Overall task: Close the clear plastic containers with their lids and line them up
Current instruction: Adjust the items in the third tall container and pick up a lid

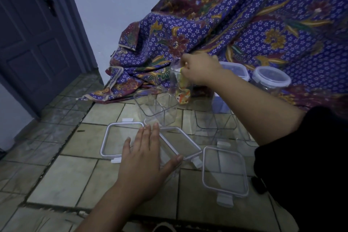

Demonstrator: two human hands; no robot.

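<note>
Tiled floor (62, 184), lids (120, 140) under left hand (143, 164)

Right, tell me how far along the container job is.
Done: two lidded containers stand by the patterned cloth. In hand: right hand grips a container; left hand hovers over the middle lid. Left: three loose lids, open containers, lining up.

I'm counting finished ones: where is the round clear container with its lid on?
The round clear lidded container stands far right against the purple patterned cloth, beside the square lidded container.
</note>
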